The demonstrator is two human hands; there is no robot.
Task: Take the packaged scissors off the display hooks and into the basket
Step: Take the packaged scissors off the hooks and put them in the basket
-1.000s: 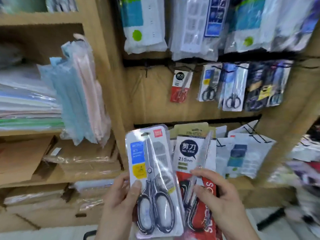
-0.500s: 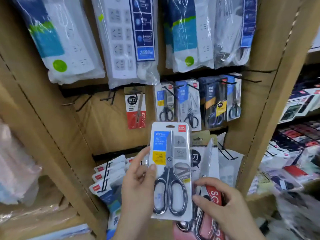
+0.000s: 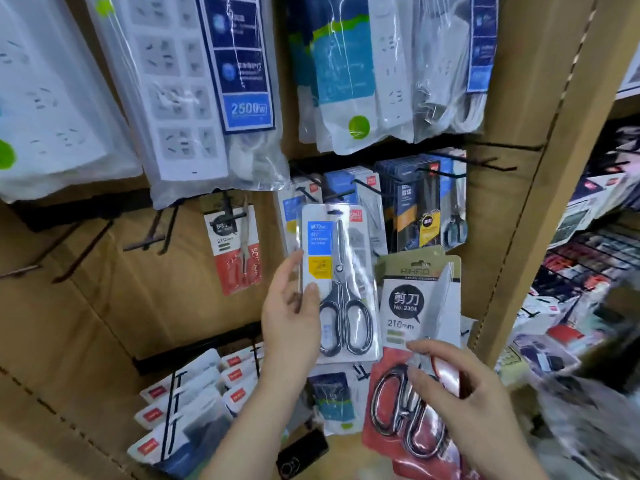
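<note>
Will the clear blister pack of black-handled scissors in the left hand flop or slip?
Probably stiff: held at one edge by the left hand, the clear blister pack stands upright. Glossy plastic may slip. Handles low, so likely bottom-heavy.

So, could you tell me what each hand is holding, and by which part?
The left hand pinches the black-handled scissors pack by its lower left edge; the right hand grips the red-carded scissors pack at its right edge, beside the handles.
</note>
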